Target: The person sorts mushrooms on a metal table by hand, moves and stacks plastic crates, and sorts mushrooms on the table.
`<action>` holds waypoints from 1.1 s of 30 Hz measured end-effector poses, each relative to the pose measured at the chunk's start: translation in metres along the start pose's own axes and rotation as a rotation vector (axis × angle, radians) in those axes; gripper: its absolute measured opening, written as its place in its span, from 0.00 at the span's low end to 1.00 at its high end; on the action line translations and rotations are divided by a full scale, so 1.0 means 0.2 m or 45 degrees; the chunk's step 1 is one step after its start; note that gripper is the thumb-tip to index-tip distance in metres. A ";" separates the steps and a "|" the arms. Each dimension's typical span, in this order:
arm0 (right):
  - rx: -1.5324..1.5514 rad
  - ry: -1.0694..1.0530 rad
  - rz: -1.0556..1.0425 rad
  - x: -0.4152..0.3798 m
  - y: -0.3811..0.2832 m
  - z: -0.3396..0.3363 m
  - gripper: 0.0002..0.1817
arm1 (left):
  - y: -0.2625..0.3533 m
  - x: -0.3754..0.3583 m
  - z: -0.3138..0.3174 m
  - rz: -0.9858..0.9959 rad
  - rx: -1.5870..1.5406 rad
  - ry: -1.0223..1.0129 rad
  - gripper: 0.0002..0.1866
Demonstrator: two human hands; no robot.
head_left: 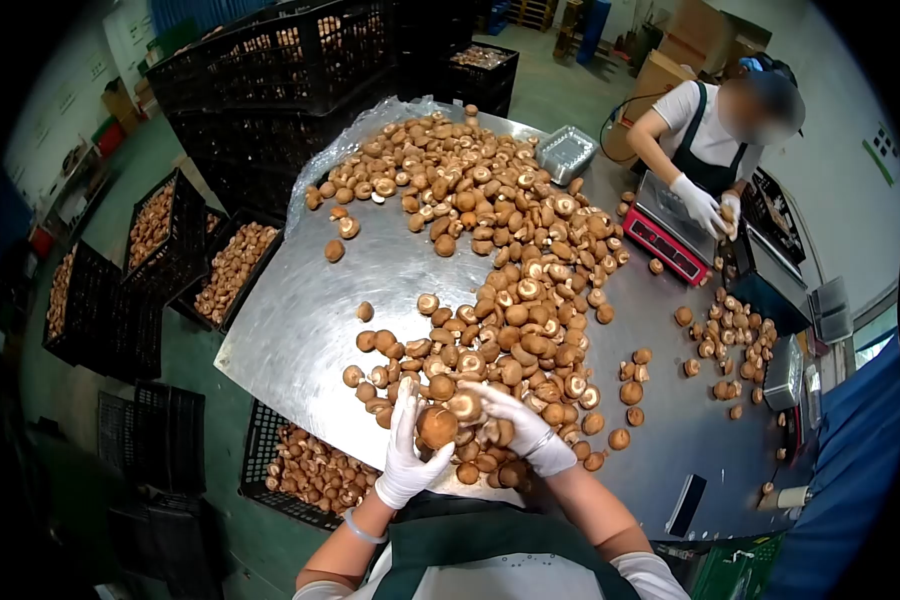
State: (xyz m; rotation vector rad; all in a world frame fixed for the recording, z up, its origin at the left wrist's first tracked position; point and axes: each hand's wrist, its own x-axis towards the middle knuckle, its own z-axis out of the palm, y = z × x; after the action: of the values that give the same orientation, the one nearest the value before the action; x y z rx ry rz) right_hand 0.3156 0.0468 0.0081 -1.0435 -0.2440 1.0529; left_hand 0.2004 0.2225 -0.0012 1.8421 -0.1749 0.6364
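Observation:
Many brown mushrooms [530, 260] lie heaped across a metal table [290, 320]. My left hand [407, 455], in a white glove, is closed round a large brown-capped mushroom [437, 427] near the table's front edge. Just to its right, my gloved right hand [522, 425] has its fingers curled over mushrooms [464, 405] at the front of the heap. The palm side of the right hand is partly hidden by the mushrooms.
Black crates of mushrooms [235, 270] stand left of the table, another crate [260, 465] below its front edge. At the right are a red scale [665, 245], clear plastic boxes [567, 153], a dark phone-like object [685, 504] and a co-worker [705, 130] holding a mushroom.

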 end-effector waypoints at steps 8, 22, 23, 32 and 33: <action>0.282 -0.050 0.087 0.03 0.38 -0.01 0.28 | 0.06 0.00 0.00 -0.177 0.087 -0.299 0.39; 1.262 1.272 -1.392 -0.51 -0.40 -1.38 0.37 | -0.15 -0.15 -0.21 -0.619 0.282 0.245 0.16; 1.186 1.391 -1.560 -0.52 -0.39 -1.38 0.37 | -0.15 -0.13 -0.19 -0.539 0.337 0.220 0.16; -0.910 0.934 -0.500 -0.03 -0.01 -0.51 0.14 | -0.33 0.10 0.08 -0.279 0.664 -0.125 0.20; -1.504 0.792 -0.771 0.02 0.01 -0.45 0.16 | -0.35 0.11 0.11 -0.275 0.719 -0.193 0.21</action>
State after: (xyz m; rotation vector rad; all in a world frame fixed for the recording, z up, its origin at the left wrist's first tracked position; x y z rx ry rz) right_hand 0.3727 -0.0023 -0.0429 -2.1038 -0.6519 -0.1007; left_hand 0.2565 0.2324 -0.0538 2.4140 0.1187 0.4164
